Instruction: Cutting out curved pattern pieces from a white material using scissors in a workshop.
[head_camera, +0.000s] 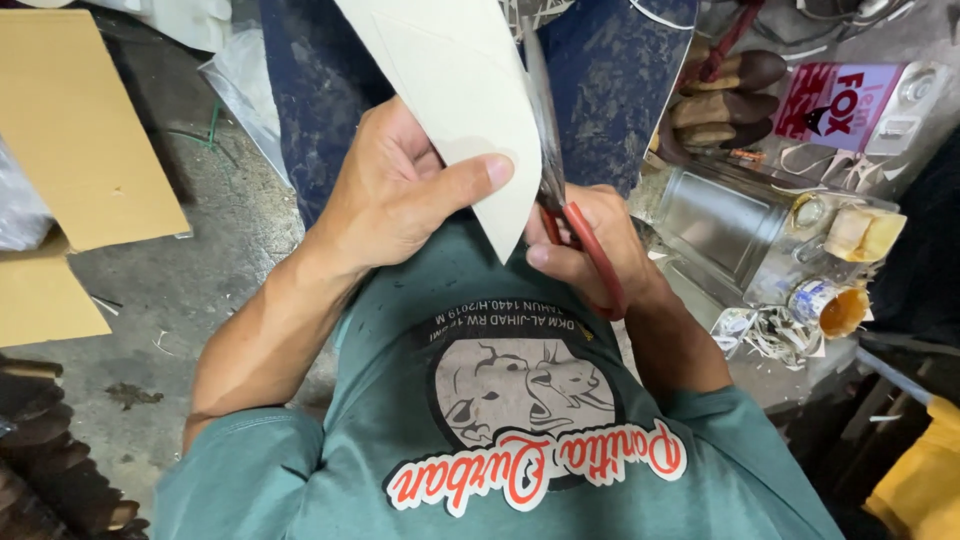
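My left hand (400, 190) grips a stiff cream-white sheet (455, 90) by its lower edge, thumb pressed on its face. The sheet reaches up past the top of the view. My right hand (590, 250) is closed around the red handles of a pair of scissors (560, 190). The dark blades run upward along the right edge of the sheet. Both hands are over my lap, above my green printed shirt and dark blue trousers.
Brown cardboard pieces (70, 130) lie on the grey concrete floor at left. At right stand a rectangular metal tin (730, 225), a small glue pot (835, 305), a pink packet (835, 100), stacked brown shoe soles (725, 100) and paper scraps (770, 330). Something yellow (925, 470) sits at bottom right.
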